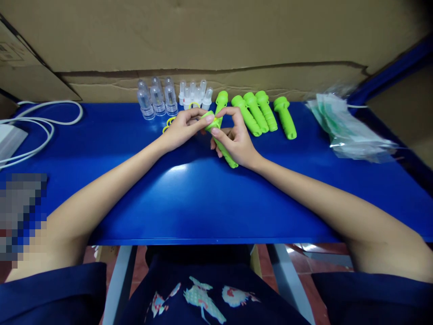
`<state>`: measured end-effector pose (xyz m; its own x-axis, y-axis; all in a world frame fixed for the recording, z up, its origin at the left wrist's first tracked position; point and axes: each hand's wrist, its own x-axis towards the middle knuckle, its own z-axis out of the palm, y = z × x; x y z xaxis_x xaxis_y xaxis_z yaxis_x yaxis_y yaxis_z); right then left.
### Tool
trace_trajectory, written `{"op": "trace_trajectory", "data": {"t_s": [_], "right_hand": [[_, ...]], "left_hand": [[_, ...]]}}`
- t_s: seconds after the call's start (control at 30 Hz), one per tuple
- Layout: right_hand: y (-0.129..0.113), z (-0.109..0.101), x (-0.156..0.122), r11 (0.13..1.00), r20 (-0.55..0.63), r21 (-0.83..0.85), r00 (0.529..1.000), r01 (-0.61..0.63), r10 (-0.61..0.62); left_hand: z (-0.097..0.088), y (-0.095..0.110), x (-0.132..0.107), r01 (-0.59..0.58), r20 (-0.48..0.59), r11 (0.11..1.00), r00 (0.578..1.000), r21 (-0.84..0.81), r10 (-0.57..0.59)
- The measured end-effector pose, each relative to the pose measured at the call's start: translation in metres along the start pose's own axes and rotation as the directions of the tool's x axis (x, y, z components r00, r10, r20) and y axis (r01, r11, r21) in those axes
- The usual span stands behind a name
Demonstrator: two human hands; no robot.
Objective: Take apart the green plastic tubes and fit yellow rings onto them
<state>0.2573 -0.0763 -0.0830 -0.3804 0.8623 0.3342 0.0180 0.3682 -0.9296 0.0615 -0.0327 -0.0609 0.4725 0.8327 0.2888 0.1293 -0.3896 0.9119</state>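
Above the middle of the table, my left hand (184,128) and my right hand (238,142) both grip one lime-green flashlight body (227,153). It is tilted, its wide head up and to the left, its narrow end toward me. The left thumb and fingers pinch the ribbed head. My right hand wraps the tube just below, its index fingertip at a small yellow piece by the head. Beside my left hand lie yellow rings (169,123), partly covered by it. Another green flashlight body (222,97) lies just behind my hands.
Clear plastic tubes (157,101) and small white-based clear domes (192,95) stand at the back. Several green flashlight bodies (259,115) lie right of them. Plastic bags (348,126) are far right, a white cable (50,119) left. Cardboard (216,36) walls the back.
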Motion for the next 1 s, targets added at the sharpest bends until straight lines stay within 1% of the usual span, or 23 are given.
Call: {"op": "trace_trajectory", "data": {"t_s": [0.13,0.33,0.53,0.7,0.87,1.0], "right_hand": [[-0.0002,0.0003,0.0001,1.0,-0.007,-0.006,1.0,-0.02,0.02],[-0.0007,0.0002,-0.0007,1.0,-0.007,0.003,1.0,-0.003,0.003],[-0.0015,0.0007,-0.0013,1.0,-0.032,-0.007,1.0,-0.001,0.001],[-0.0005,0.0009,-0.0008,1.0,-0.037,-0.012,0.999,0.003,-0.003],[0.0004,-0.0005,-0.0002,1.0,-0.019,-0.026,1.0,-0.013,0.013],[-0.0009,-0.0005,0.0003,1.0,-0.021,-0.017,1.0,-0.016,0.016]], "left_hand": [[0.0006,-0.0001,0.0,-0.014,-0.006,1.0,1.0,0.018,0.014],[0.0029,-0.0021,0.0007,-0.026,-0.046,1.0,0.999,0.016,0.027],[0.0039,-0.0001,0.0001,-0.07,-0.115,0.993,0.99,0.097,0.081],[0.0042,-0.0003,0.0016,-0.056,-0.071,0.997,0.996,0.044,0.059],[0.005,-0.0013,0.0018,-0.018,-0.083,0.999,0.996,0.033,0.021],[0.0039,-0.0023,0.0009,-0.018,-0.077,0.998,0.997,0.056,0.022]]}}
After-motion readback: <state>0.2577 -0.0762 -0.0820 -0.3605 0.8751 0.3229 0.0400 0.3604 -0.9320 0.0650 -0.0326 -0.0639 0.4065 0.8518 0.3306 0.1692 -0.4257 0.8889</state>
